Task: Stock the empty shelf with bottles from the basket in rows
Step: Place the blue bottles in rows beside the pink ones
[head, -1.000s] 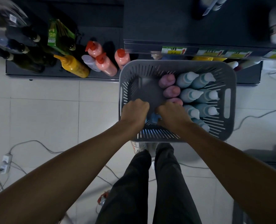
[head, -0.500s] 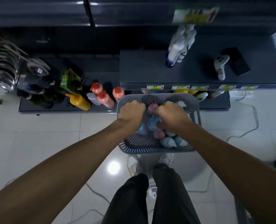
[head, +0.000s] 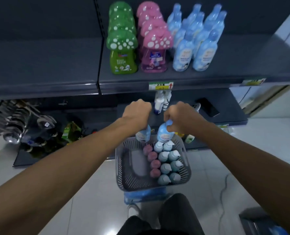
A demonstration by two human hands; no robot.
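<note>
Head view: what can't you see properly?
Head view:
- Left bottle: top hidden inside the left hand.
- Right bottle: neck partly covered by the right hand.
- Price tag: print too small.
- Basket bottles: only tops show.
- White bottles: tops cut off by the shelf edge.

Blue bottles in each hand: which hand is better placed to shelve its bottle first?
Probably the right hand. Its blue bottle hangs below the blue row, beside bare shelf. The left hand, holding the other bottle, sits under the pink bottles.
</note>
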